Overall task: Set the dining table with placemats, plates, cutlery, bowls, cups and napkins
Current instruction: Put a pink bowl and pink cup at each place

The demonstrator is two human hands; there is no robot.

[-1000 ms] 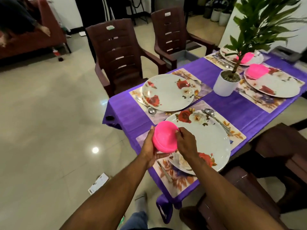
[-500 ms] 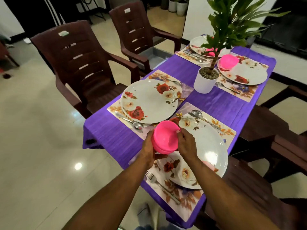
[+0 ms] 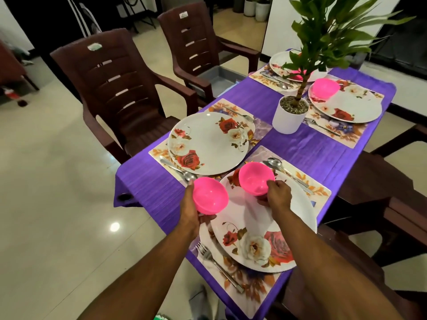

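Half a second ago both my hands held the pink bowls nested as one stack; now the stack is split, one bowl in each. My left hand (image 3: 193, 212) cups a round pink plastic bowl (image 3: 210, 195) from below and behind, fingers curled round its base, holding it in the air over the near left edge of the bench (image 3: 147, 181), which is draped in a purple cloth. My right hand (image 3: 276, 196) grips the second pink plastic bowl (image 3: 256, 178) by its foot and lower wall, low over the far part of the nearest white floral dinner plate (image 3: 277, 218); I cannot tell whether it touches the plate yet.

These bowls look thin, light and stiff, a bit slick, so I judge a pinch at the rim or a cupped hold under the base is enough; dropped, they would likely bounce, not break. The plates look more fragile, so I should set down gently.

Each plate sits on a floral rectangular placemat (image 3: 254, 287) with a steel fork (image 3: 219, 266) and spoon (image 3: 284, 168) alongside. The plate at the left edge (image 3: 208, 144) has no bowl yet, while a far plate by the right edge already carries a pink bowl (image 3: 325, 87). A green plant in a white pot (image 3: 288, 118) stands mid-bench. Two brown plastic armchairs (image 3: 115, 84) stand along the left side on a glossy tiled floor (image 3: 46, 181).
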